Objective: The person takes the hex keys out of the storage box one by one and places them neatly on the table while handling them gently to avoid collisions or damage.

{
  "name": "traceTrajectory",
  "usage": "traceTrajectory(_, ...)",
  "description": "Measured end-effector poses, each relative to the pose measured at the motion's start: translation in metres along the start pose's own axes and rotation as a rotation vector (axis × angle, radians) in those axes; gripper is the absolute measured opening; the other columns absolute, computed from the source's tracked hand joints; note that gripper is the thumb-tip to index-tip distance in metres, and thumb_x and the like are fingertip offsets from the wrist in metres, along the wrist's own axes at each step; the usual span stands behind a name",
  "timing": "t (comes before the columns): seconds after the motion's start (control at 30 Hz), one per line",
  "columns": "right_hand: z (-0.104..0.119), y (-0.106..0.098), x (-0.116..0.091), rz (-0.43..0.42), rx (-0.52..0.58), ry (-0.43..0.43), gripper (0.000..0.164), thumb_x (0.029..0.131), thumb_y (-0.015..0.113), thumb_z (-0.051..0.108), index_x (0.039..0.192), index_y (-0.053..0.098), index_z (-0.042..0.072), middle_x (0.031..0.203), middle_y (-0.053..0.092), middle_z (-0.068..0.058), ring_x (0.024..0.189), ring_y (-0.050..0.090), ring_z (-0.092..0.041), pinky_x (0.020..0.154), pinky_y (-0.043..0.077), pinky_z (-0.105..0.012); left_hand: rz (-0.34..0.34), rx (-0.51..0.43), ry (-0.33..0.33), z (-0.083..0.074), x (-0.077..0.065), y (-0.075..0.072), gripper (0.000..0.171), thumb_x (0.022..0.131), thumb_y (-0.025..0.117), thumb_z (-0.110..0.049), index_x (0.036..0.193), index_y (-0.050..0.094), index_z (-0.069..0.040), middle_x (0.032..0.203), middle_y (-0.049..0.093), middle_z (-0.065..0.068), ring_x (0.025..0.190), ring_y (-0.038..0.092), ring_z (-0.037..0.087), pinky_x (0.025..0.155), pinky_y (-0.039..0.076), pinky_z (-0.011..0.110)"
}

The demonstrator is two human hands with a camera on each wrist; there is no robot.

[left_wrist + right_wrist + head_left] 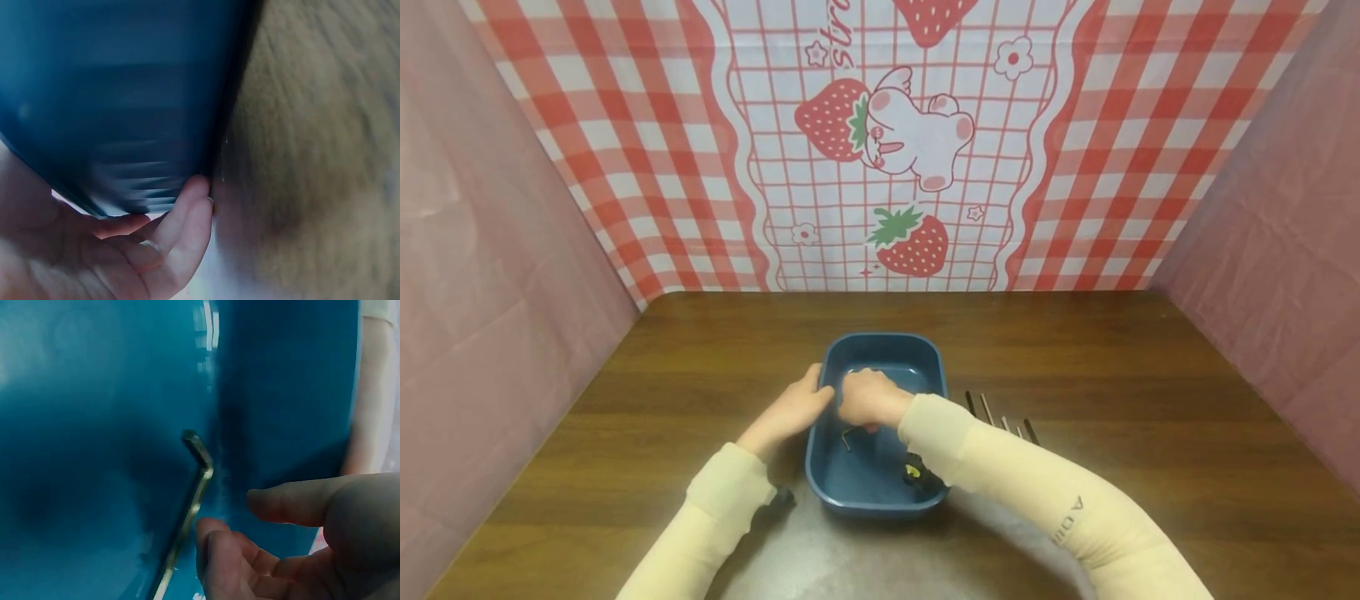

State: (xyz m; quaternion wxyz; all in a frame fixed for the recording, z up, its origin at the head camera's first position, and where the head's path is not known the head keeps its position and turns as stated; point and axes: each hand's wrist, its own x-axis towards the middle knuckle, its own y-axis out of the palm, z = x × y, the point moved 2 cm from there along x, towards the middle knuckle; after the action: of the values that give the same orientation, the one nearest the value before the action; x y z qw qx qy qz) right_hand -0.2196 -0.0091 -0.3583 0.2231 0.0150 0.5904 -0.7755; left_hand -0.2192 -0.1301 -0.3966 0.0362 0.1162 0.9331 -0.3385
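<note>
A blue plastic bin [880, 503] stands on the wooden table. My left hand [796, 408] grips its left wall, the thumb at the rim and the fingers against the outside; the left wrist view shows the fingertips [199, 187] low on that wall. Inside the bin is my right hand [872, 398], holding nothing that shows. In the right wrist view its thumb and bent fingers stand apart, the fingers [219, 556] close beside a bent metal hex key [190, 519]. That key lies on the bin floor; whether the fingers touch it I cannot tell.
A black object with a yellow-green mark [914, 472] sits in the bin's near right corner, partly behind the right sleeve. Several thin rods [987, 408] lie right of the bin. A pink cloth [490, 275] hangs at the left, a checked strawberry cloth [917, 242] behind.
</note>
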Motion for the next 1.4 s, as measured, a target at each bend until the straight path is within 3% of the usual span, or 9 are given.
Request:
traceTrajectory(0.23,0.001,0.013,0.002,0.032,-0.056,0.038,0.022,0.082,0.053,0.017,0.093,0.065,0.001,0.079,0.062,-0.012,0.045,0.057,-0.016,0.043,0.047,-0.026,-0.008,-0.002,-0.012,-0.001,0.000,0.000,0.050,0.090,0.040,-0.024,0.135,0.033,-0.004,0.129,0.049,0.025,0.116,0.049,0.037,0.095,0.040,0.047)
traceTrajectory(0.43,0.000,0.015,0.004,-0.005,-0.125,-0.008,0.028,0.079,0.059,0.022,0.098,0.066,0.003,0.096,0.066,-0.013,0.080,0.063,-0.026,0.066,0.052,-0.038,-0.006,0.003,-0.011,-0.001,0.000,-0.001,0.050,0.090,0.040,-0.025,0.135,0.033,-0.004,0.129,0.048,0.025,0.117,0.048,0.037,0.096,0.039,0.048)
traceTrajectory(0.53,-0.001,0.015,0.005,-0.005,-0.118,-0.024,0.030,0.079,0.060,0.023,0.100,0.066,0.003,0.100,0.065,-0.014,0.087,0.063,-0.029,0.071,0.051,-0.040,-0.001,0.006,-0.015,-0.001,0.000,-0.001,0.051,0.090,0.039,-0.025,0.136,0.031,-0.003,0.130,0.047,0.025,0.118,0.047,0.037,0.097,0.038,0.048)
traceTrajectory(0.87,0.000,0.014,0.004,-0.038,-0.083,-0.074,0.022,0.079,0.059,0.017,0.092,0.066,0.001,0.091,0.066,-0.013,0.077,0.062,-0.025,0.065,0.051,-0.036,0.006,0.008,-0.011,0.001,0.002,-0.001,0.051,0.091,0.039,-0.024,0.136,0.030,-0.003,0.132,0.045,0.025,0.119,0.046,0.037,0.097,0.038,0.049)
traceTrajectory(1.13,0.002,0.015,0.004,-0.018,-0.018,-0.052,0.017,0.082,0.052,0.013,0.068,0.060,0.007,0.058,0.056,-0.004,0.038,0.052,-0.012,0.042,0.044,-0.024,0.004,0.001,0.003,-0.001,0.002,-0.001,0.050,0.091,0.039,-0.024,0.135,0.031,-0.003,0.130,0.047,0.024,0.118,0.048,0.036,0.096,0.039,0.048)
traceTrajectory(1.4,0.001,0.013,0.002,-0.009,-0.018,-0.055,0.007,0.077,0.057,0.009,0.074,0.063,0.005,0.057,0.056,-0.003,0.039,0.051,-0.011,0.038,0.041,-0.022,0.007,0.006,-0.004,0.000,0.001,-0.001,0.051,0.091,0.038,-0.024,0.136,0.030,-0.002,0.132,0.045,0.025,0.119,0.046,0.037,0.096,0.039,0.049)
